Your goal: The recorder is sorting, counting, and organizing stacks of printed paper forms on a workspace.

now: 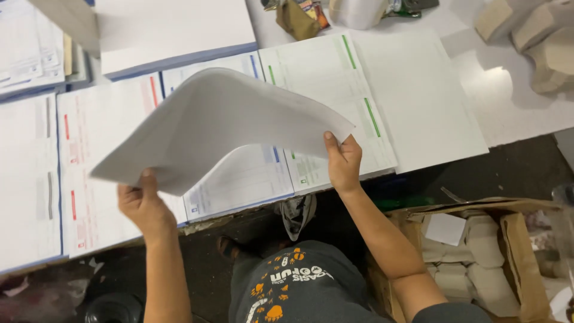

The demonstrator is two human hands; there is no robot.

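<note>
A bundle of white sheets, thin, matte and limp, is bowing upward in the middle and hanging above the surface, which is pale, speckled and flat. Taking that bundle as the landmark: to its left, stacks of printed forms with red marks are lying flat in smooth rectangular piles, squared at the edges. At the bundle's lower left corner, the left hand is gripping it, thumb pressed on the near face while the fingers are curling behind the paper, out of sight. Directly beneath the bundle, a stack with blue print is lying partly covered by it. At the bundle's lower right corner, the right hand is pinching the edge, thumb on top and fingers closed underneath. To the right of the bundle, forms with green bars and a plain white stack are lying side by side. Lower right of it, an open cardboard box is sitting on the floor, holding wrapped pale blocks.
</note>
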